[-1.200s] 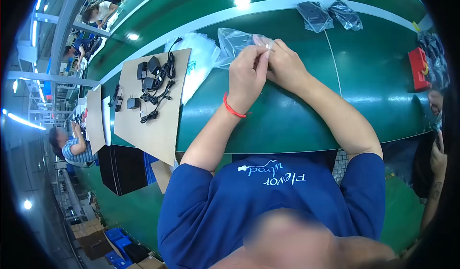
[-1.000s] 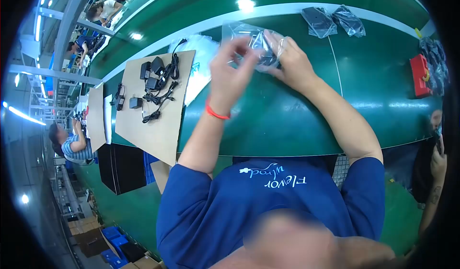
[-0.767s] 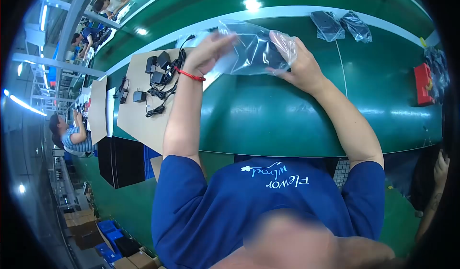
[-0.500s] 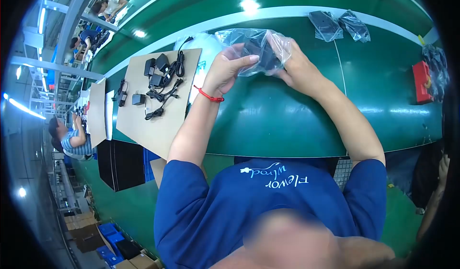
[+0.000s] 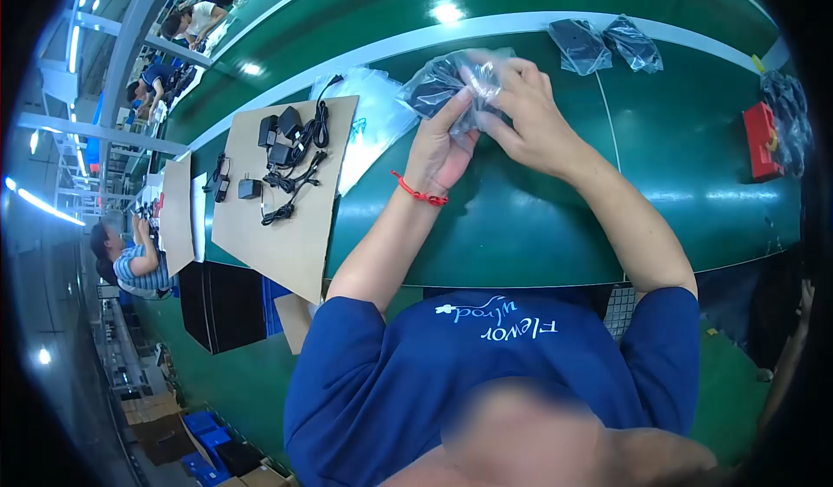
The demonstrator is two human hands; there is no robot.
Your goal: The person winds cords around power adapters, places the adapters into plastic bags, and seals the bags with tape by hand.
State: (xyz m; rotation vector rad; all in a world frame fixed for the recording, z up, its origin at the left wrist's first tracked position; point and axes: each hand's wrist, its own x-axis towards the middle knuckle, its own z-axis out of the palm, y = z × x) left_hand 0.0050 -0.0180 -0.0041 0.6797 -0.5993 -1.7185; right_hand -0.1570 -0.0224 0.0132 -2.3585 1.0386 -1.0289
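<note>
A clear plastic bag with a dark item inside (image 5: 429, 89) is between my two hands above the green table. My left hand (image 5: 443, 150), with a red string at the wrist, grips the bag from below, thumb on top. The fingers of my right hand (image 5: 527, 114) are closed on the crumpled right end of the bag. To the left, flat clear bags (image 5: 376, 109) lie beside a cardboard sheet (image 5: 291, 231) that bears several black power adapters with cables (image 5: 280, 155).
Two bagged dark items (image 5: 580, 46) lie at the table's far edge. At the right are a red container (image 5: 761, 142) and more bagged items (image 5: 790, 127). Other people work at the left, one in a striped shirt (image 5: 143, 266); part of another person's arm shows at the far right.
My left hand swung left off the bag, then came back to it. The bag, spread wide earlier, is now bunched up around the dark item, and my right fingers have closed on its end.
</note>
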